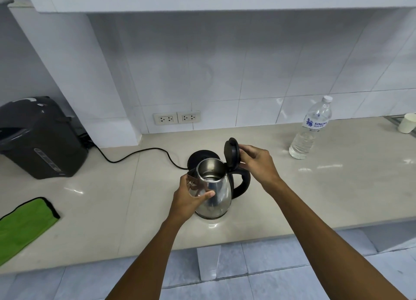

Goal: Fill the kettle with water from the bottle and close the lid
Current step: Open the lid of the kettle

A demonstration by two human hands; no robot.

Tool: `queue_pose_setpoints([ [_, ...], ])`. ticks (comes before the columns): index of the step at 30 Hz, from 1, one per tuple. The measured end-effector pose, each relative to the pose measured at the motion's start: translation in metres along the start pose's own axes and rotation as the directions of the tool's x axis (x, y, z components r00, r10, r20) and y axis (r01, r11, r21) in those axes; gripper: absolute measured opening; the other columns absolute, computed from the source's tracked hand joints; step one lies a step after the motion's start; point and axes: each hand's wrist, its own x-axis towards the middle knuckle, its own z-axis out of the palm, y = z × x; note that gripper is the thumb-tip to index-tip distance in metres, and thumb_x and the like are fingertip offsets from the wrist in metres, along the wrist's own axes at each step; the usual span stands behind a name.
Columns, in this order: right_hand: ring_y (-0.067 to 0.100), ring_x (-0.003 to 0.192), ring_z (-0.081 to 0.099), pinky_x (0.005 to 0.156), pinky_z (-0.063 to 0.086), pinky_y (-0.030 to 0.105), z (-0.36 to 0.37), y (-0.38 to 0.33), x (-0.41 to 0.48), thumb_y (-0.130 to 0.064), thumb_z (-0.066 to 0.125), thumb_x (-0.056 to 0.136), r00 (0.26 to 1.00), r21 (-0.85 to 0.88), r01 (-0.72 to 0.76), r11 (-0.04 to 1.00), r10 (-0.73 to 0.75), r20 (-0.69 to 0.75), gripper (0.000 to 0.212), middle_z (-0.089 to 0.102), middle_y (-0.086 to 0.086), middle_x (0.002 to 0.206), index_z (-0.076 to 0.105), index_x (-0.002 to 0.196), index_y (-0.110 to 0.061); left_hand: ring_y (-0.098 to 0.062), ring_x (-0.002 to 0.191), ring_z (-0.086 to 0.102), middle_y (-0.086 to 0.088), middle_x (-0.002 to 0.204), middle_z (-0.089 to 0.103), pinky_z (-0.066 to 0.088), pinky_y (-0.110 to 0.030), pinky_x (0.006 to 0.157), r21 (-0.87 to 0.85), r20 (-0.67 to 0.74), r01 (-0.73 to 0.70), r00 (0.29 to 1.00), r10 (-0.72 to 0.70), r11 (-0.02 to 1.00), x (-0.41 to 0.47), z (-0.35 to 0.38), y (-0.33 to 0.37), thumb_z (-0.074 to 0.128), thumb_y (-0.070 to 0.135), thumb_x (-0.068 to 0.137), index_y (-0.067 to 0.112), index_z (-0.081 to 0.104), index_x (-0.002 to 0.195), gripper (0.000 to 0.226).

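Note:
A steel kettle (219, 194) with a black handle stands on the counter near its front edge, off its round black base (201, 156) just behind. Its black lid (231, 151) is swung up, so the inside shows. My left hand (191, 198) wraps the kettle's left side. The fingers of my right hand (256, 162) touch the raised lid from the right. A clear capped water bottle (311, 129), partly full, stands upright at the right, away from both hands.
A black hot-water dispenser (38, 137) sits at the left, and a black cord (135, 154) runs to the kettle base. A green cloth (22, 223) lies at the front left. A white cup (406, 123) stands far right. Wall sockets (176, 117) are behind.

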Motion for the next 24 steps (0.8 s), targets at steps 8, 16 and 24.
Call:
queue_pose_setpoints([
  [8, 0.024, 0.099, 0.077, 0.085, 0.061, 0.029, -0.011, 0.011, -0.009, -0.015, 0.071, 0.096, 0.995, 0.303, -0.088, 0.949, 0.097, -0.014, 0.020, 0.080, 0.011, 0.102, 0.077, 0.113, -0.008, -0.007, 0.122, 0.059, 0.016, 0.127, 0.064, 0.045, -0.014, 0.090, 0.001, 0.006, 0.008, 1.000, -0.008, 1.000, -0.002, 0.000, 0.002, 0.097, 0.045, 0.071, 0.026, 0.047, 0.139, 0.086],
  [16, 0.031, 0.102, 0.075, 0.093, 0.059, 0.033, -0.018, 0.028, -0.013, -0.008, 0.070, 0.094, 0.978, 0.526, -0.159, 0.835, 0.206, -0.031, 0.019, 0.077, 0.019, 0.108, 0.075, 0.111, 0.000, -0.007, 0.122, 0.058, 0.016, 0.128, 0.062, 0.045, -0.010, 0.086, 0.003, 0.011, 0.016, 1.000, -0.016, 1.000, -0.002, -0.001, 0.002, 0.097, 0.044, 0.073, 0.027, 0.046, 0.140, 0.087],
  [24, 0.031, 0.104, 0.075, 0.082, 0.061, 0.026, -0.020, 0.041, -0.011, -0.001, 0.068, 0.094, 0.964, 0.633, -0.198, 0.749, 0.266, -0.012, 0.020, 0.077, 0.019, 0.108, 0.073, 0.112, 0.003, -0.005, 0.121, 0.058, 0.021, 0.127, 0.061, 0.043, -0.007, 0.085, 0.026, 0.011, 0.020, 1.000, -0.020, 0.999, -0.002, -0.001, 0.001, 0.096, 0.048, 0.072, 0.030, 0.044, 0.141, 0.088],
])
